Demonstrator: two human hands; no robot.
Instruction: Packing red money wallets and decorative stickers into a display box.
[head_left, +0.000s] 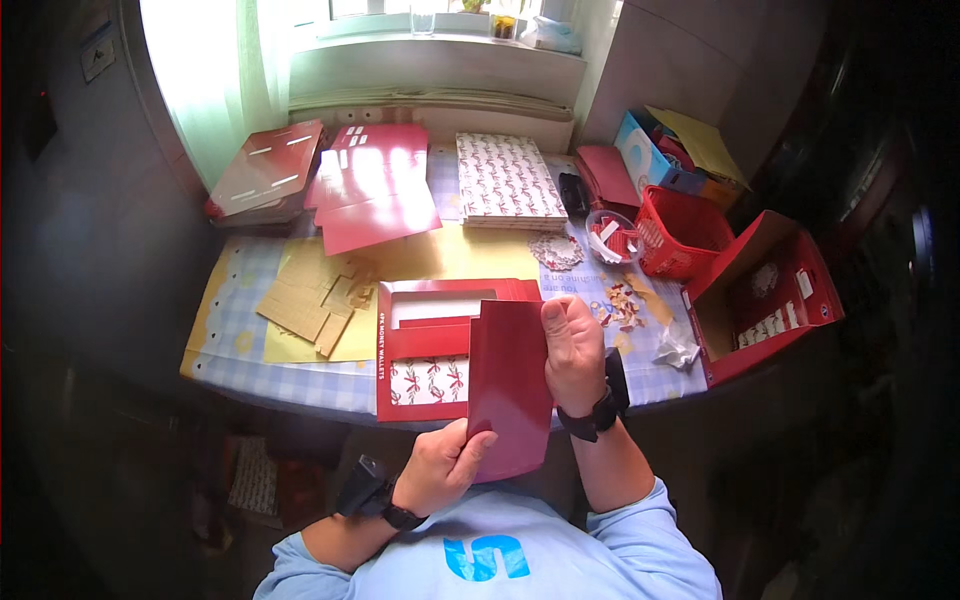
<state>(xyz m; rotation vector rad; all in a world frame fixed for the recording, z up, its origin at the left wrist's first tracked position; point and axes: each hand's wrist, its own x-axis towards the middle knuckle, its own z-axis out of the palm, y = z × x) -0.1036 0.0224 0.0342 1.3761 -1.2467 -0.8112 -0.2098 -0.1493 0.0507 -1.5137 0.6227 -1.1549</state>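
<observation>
Between both hands I hold a folded red card wallet (511, 375) above the table's front edge. My left hand (444, 459) pinches its lower left side, thumb on top. My right hand (574, 352) grips its upper right edge with the fingers curled. Beneath it lies a flat red cardboard package (429, 342) with window cut-outs and printed writing. White paper patterned with red bows and green sprigs (427, 380) shows in its lower window. The held wallet hides the package's right part.
Behind stand stacks of glossy red cards (379, 184), brown-red packages (266, 169) and bow-patterned cards (510, 176). Cardboard pieces (315, 304) lie left. To the right are a round tub (613, 237), a red plastic basket (684, 232), an open red box (765, 296), paper scraps (622, 306) and crumpled tissue (676, 346).
</observation>
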